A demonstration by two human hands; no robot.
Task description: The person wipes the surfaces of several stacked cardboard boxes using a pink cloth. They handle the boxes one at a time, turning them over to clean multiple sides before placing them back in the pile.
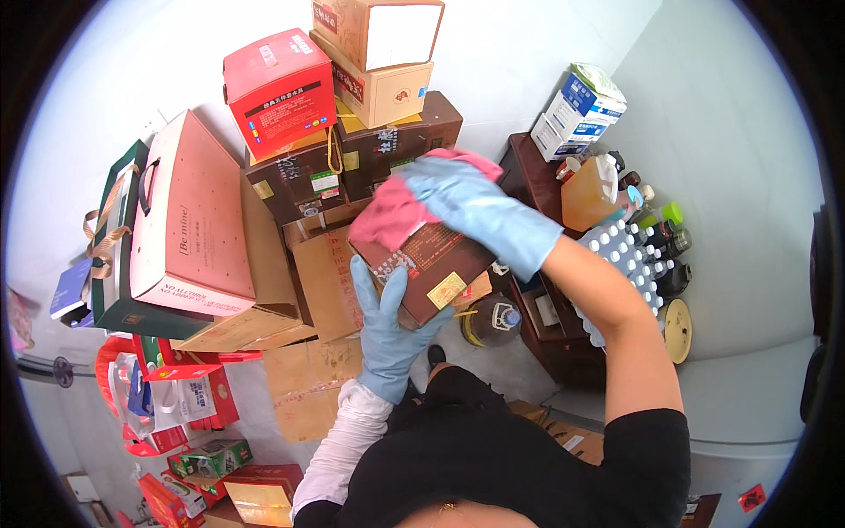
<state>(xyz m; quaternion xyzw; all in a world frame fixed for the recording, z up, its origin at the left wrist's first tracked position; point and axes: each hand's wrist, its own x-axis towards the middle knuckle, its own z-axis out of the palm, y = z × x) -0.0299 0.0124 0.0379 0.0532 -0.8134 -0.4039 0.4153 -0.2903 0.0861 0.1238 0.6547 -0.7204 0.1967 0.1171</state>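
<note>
My left hand, in a light blue rubber glove, grips a dark brown cardboard gift box from below, fingers spread along its near side. The box is tilted and bears a gold label and printed writing. Over its top lies a pink cloth, held under my right hand. That hand also wears a blue glove and is blurred. The cloth hides the far part of the box. Behind them stand two larger dark brown boxes with gold-cord handles.
Left, a pink case rests by cardboard boxes. A red box and cream boxes are stacked at the back. Right, a dark wooden cabinet bears an oil jug and bottled water. A large bottle stands on the floor.
</note>
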